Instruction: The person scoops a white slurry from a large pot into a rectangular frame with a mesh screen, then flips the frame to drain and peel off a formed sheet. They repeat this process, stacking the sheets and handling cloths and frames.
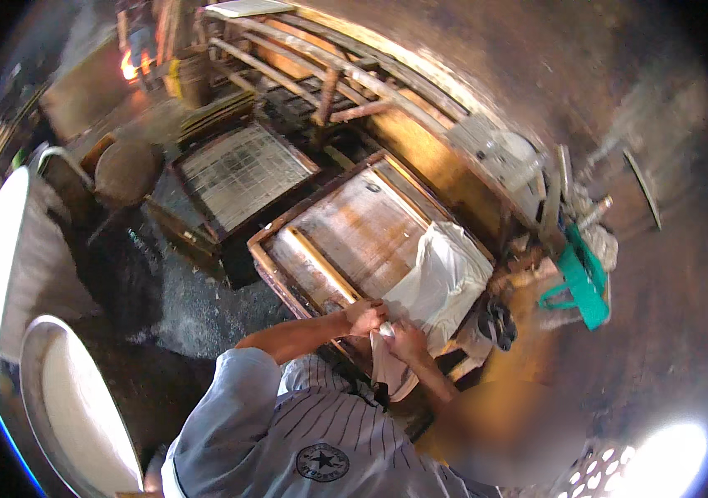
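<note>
A white cloth [438, 274] lies bunched over the near right part of a wooden-framed, shallow tray table [345, 224]. Its near end is gathered at the frame's front edge, where both my hands meet. My left hand [364, 317] is closed on a fold of this cloth, its fingers partly hidden. Right beside it, my right hand [406, 340] grips the same gathered part, and some cloth hangs down below the two hands. A light wooden bar [325, 267] lies along the tray's left side, and another bar [402, 189] along its far right side.
A second framed tray [246, 176] with a gridded surface stands beyond. Two big round vats [26, 332] are at my left, the nearer holding pale liquid. A bucket [128, 170] stands farther off, near flames [131, 66]. A green bag [579, 278] lies right; wooden rails [329, 62] run behind.
</note>
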A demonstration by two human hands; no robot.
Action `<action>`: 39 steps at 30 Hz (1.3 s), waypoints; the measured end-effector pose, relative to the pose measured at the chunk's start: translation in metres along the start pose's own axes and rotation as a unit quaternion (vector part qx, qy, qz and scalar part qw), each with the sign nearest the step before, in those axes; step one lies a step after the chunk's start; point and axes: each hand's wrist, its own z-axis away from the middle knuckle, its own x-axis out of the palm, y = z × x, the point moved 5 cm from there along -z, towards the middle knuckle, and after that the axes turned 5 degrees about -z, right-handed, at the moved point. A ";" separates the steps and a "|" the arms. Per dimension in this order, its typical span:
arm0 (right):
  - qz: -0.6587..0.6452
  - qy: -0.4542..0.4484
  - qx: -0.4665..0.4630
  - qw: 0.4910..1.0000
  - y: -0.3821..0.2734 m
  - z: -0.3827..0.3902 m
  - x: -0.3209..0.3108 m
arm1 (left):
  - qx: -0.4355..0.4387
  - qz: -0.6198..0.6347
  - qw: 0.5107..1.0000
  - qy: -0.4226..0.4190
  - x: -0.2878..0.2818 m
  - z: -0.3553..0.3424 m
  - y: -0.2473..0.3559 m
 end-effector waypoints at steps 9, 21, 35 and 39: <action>-0.003 -0.040 -0.060 0.997 0.000 0.000 0.000 | -0.009 0.043 0.997 -0.062 0.000 0.005 0.002; -0.023 0.051 -0.051 0.997 -0.029 0.017 -0.073 | 0.019 0.249 0.967 -0.053 -0.056 -0.024 -0.006; -0.288 0.228 0.646 0.669 -0.018 0.225 0.082 | -0.249 0.053 0.966 -0.039 0.023 -0.168 -0.071; -0.439 0.621 0.546 0.350 -0.021 0.261 0.036 | -0.076 0.499 0.851 -0.145 0.074 -0.212 0.076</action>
